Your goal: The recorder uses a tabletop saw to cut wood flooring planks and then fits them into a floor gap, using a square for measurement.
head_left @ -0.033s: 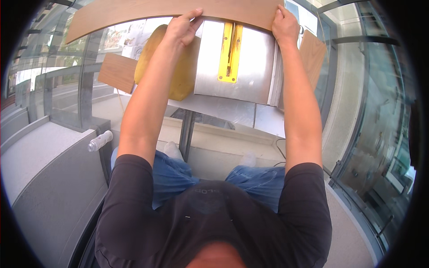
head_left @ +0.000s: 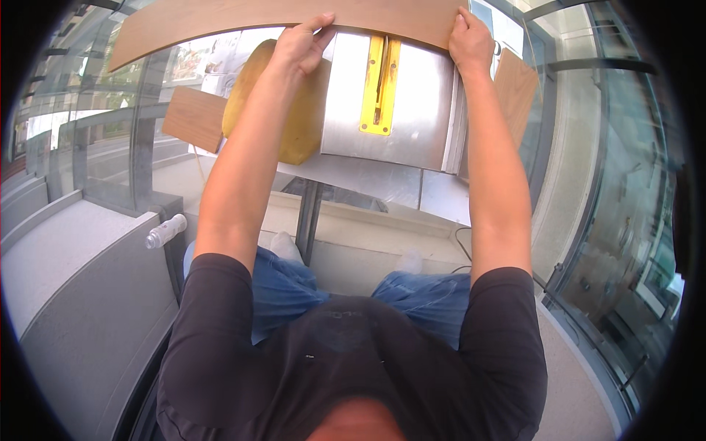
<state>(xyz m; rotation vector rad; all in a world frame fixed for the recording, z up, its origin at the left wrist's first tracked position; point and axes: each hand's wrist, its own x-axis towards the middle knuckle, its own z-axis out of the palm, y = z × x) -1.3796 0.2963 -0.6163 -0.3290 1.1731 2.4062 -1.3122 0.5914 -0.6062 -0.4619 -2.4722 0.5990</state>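
Observation:
Both my arms reach out to a long brown plank along the top of the view. My left hand grips its near edge left of centre, fingers curled. My right hand grips the same edge toward the plank's right part. Beneath and nearer me is a steel saw table with a yellow slotted insert. A worn yellow board lies left of the steel top, partly hidden behind my left forearm.
A short wooden board is at left, another piece at right. A clear bottle lies on a grey ledge at lower left. A cable hangs beside my right forearm. Glass panels and metal rails border the space.

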